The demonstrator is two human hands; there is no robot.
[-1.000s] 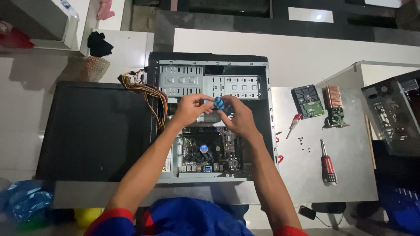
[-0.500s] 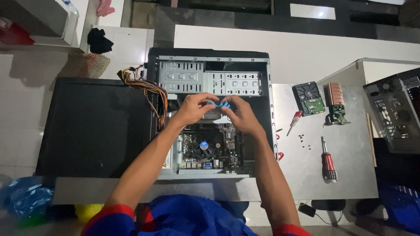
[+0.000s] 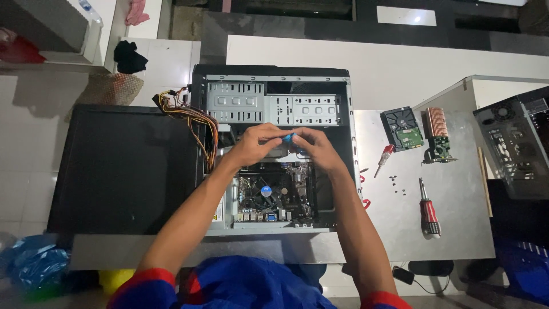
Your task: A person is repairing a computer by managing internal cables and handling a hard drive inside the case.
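Fingers of left hand (image 3: 255, 144) and right hand (image 3: 311, 147) pinch a small blue connector (image 3: 287, 137), seemingly light, thin, fragile; grip its edges.

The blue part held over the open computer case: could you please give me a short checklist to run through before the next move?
1. Blue part held by both hands, left hand and right hand: ok.
2. Computer case lying open, motherboard exposed: ok.
3. Yellow and orange cable bundle clear of the hands, at the case's left wall: ok.
4. Red-handled screwdriver on the table at the right, within view: ok.
5. Loose screws gathered on the table: ok.
6. What the blue part joins to: cannot tell, hidden by fingers.
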